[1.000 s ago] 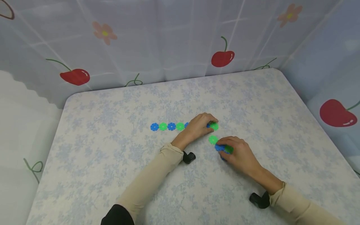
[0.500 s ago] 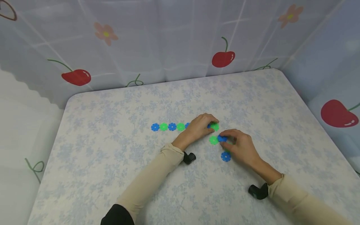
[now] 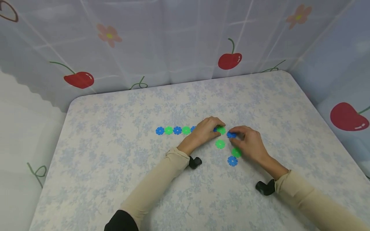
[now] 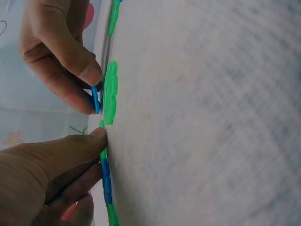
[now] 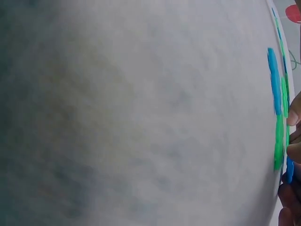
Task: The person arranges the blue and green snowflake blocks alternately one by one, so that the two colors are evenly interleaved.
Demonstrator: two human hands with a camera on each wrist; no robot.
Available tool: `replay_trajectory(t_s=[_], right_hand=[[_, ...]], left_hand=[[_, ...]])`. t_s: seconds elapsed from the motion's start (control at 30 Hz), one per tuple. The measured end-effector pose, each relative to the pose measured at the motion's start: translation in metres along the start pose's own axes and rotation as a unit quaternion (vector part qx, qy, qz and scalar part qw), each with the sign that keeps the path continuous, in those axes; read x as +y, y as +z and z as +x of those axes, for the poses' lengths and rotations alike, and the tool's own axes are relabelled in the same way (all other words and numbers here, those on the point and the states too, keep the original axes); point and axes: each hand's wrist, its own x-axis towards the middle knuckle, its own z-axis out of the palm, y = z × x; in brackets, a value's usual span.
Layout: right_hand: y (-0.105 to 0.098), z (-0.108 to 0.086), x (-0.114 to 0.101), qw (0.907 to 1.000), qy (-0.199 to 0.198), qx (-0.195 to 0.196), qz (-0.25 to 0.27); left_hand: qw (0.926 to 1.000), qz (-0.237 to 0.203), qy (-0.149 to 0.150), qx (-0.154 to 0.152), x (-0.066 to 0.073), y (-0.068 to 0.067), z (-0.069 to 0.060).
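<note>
In the head view, a straight row of alternating blue and green flower-shaped discs (image 3: 177, 130) lies on the table and runs under my left hand (image 3: 203, 132). That hand pinches the green end disc (image 3: 221, 130) between thumb and fingers; part of the row is hidden beneath the palm. Just right of it, my right hand (image 3: 252, 143) pinches a blue disc (image 3: 231, 135) by its edges. In the left wrist view this blue disc (image 4: 96, 99) stands nearly on edge to the camera, slightly apart from the green end disc (image 4: 103, 147).
Closer to me lie a loose green disc (image 3: 220, 144), another green disc (image 3: 236, 152) by the right hand, and a blue disc (image 3: 232, 161). A patterned cloth covers the table (image 3: 115, 128). A printed curtain (image 3: 167, 41) hangs behind.
My right hand has picked up the blue disc from among the loose discs and carried it away from me, toward the row's right end. My left hand stays in place.
</note>
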Motion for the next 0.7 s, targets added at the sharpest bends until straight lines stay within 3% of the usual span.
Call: replay_trajectory(t_s=[0.7], right_hand=[[0.001, 0.018, 0.003, 0.9999, -0.002, -0.002, -0.015]], left_hand=[[1.0, -0.004, 0.003, 0.006, -0.001, 0.001, 0.001]])
